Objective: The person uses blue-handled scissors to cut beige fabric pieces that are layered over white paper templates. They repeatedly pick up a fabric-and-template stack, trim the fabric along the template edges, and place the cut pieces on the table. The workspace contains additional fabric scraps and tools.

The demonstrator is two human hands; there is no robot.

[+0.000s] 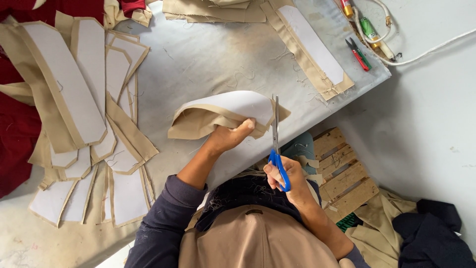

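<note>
My left hand (229, 138) grips a folded piece of tan fabric with white lining (225, 111), held up over the table's edge. My right hand (287, 178) holds blue-handled scissors (276, 149), blades pointing up and cutting along the right edge of that piece. The hands are close together, the scissors just right of my left thumb.
A pile of cut tan-and-white pieces (84, 119) lies at the left on the grey table (208, 59). Another long piece (312, 47) lies at the top right, small red-and-green snips (358, 53) beside it. A wooden pallet (342, 171) and fabric scraps (396, 233) are on the floor.
</note>
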